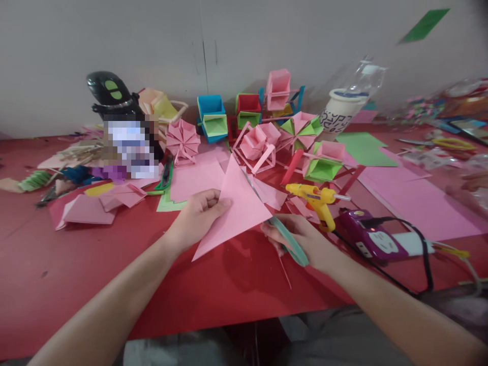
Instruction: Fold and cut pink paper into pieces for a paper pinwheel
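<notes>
Head: left hand (206, 207), one sheet (237, 211); right hand (311, 241), one scissors (288, 238).

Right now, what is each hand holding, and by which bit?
The left hand pinches the pink paper by its left edge; the right hand holds the scissors by their green handle.

From my end I see a red bench (95, 284) stretching across the view. Folded-paper models (211, 105) in blue, red, pink and green crowd its back, near a white patterned cup (335, 114). To the right I make out a yellow glue gun (310, 195), a purple power block (375, 236) with cords plugged in, and large pink sheets (415, 203). Folded pink paper (89, 208) lies on the left.
</notes>
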